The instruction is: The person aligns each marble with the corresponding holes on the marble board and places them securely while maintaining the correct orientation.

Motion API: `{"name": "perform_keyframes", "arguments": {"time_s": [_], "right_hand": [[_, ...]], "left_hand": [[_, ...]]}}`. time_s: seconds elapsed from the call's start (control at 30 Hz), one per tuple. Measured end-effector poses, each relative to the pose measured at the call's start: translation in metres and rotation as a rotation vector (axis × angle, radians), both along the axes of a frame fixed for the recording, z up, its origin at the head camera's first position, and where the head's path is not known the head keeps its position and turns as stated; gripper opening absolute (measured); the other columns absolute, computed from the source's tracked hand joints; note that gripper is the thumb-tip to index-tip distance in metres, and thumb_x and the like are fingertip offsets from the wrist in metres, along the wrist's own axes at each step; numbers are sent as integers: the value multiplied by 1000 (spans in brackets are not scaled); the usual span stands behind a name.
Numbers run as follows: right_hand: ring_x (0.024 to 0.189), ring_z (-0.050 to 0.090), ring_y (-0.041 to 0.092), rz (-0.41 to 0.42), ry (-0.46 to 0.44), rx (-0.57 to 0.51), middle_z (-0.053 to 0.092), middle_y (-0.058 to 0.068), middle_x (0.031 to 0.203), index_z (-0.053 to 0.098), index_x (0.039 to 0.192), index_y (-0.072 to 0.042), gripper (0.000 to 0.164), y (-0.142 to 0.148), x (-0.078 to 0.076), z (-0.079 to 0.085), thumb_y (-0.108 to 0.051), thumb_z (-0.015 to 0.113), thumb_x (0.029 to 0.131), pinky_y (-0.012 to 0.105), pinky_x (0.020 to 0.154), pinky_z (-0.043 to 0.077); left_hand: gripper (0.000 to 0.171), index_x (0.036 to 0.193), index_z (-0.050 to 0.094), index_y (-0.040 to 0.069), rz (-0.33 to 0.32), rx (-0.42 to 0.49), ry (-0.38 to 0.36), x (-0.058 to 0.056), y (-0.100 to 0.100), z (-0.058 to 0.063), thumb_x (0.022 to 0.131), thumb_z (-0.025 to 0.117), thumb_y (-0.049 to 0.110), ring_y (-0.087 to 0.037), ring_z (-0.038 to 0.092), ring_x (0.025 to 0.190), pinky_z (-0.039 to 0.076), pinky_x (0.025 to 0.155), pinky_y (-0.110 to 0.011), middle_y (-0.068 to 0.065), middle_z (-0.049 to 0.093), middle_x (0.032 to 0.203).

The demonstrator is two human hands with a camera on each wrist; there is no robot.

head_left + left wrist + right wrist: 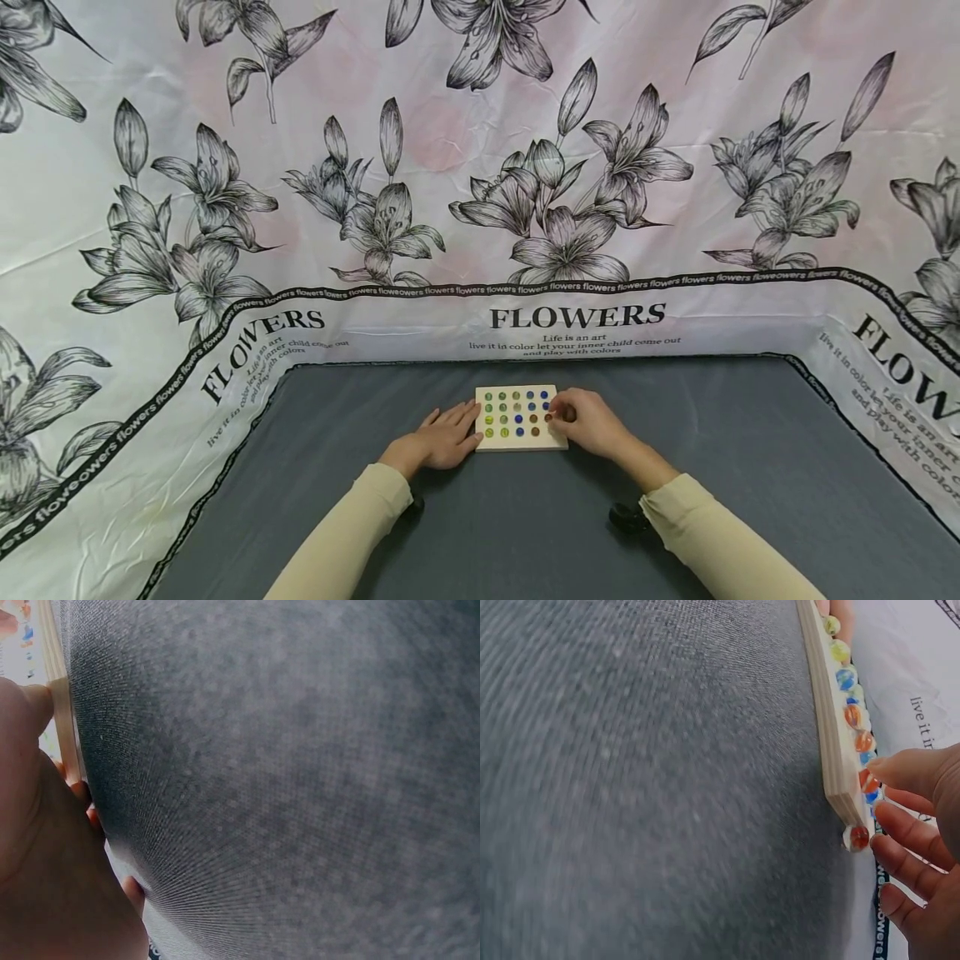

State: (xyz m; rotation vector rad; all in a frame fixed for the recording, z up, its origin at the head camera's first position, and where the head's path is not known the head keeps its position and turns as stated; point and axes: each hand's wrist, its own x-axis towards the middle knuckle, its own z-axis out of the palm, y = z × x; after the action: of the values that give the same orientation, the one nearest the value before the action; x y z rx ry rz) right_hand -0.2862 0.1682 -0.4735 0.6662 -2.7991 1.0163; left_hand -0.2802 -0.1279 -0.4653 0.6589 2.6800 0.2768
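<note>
- Marbles (516, 414) in green, yellow, blue and orange sat in rows of dimples on a square wooden board (521, 442), which lay flat on the grey mat (525, 533), close to the mat's far edge and midway along it.
- Left hand (442, 435) lay flat on the mat against the board's left edge, fingers straight and spread loosely, their tips touching the wood; it gripped nothing.
- From the left wrist view, the thumb (34, 705) pressed against the pale side of the board (64, 727), with grey mat (300, 780) filling everything beyond it.
- Right hand (588, 422) rested at the board's right edge, fingers curled inward over the rightmost column of marbles.
- From the right wrist view, the board (832, 742) appeared edge-on with marbles (847, 682) lined along its top; the fingertips (889, 814) were bunched around an orange marble (868, 781) near the board's closest corner, and a second orange marble (859, 837) sat at that corner just beneath them.
- Whether the right hand truly pinched that marble or merely touched it could not be told from these views.
- Both hands stayed apart, one on each side of the board.
- Cream sleeves (352, 533) covered both forearms, running from the board back toward the mat's near edge.
- Behind the board, beyond the mat's far edge, hung a white cloth (480, 167) printed with black lilies and the word FLOWERS.
</note>
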Motion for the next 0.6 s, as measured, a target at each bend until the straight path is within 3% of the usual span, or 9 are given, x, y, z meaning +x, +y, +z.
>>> {"name": "perform_keyframes", "arguments": {"time_s": [0.3, 0.6], "right_hand": [[75, 56, 11, -7, 24, 14, 66, 3, 91, 74, 104, -2, 14, 15, 2, 8, -9, 77, 92, 32, 65, 48], [78, 58, 12, -3, 13, 18, 68, 4, 96, 74, 109, -2, 18, 30, 5, 4, -13, 75, 95, 32, 65, 50]], "left_hand": [[65, 167, 10, 17, 2, 4, -9, -1, -1, 1, 112, 28, 47, -21, 9, 159, 5, 127, -52, -2, 10, 173], [65, 167, 10, 18, -4, -4, -12, -1, 0, 1, 112, 28, 47, -20, 9, 159, 6, 127, -51, -1, 9, 173]]}}
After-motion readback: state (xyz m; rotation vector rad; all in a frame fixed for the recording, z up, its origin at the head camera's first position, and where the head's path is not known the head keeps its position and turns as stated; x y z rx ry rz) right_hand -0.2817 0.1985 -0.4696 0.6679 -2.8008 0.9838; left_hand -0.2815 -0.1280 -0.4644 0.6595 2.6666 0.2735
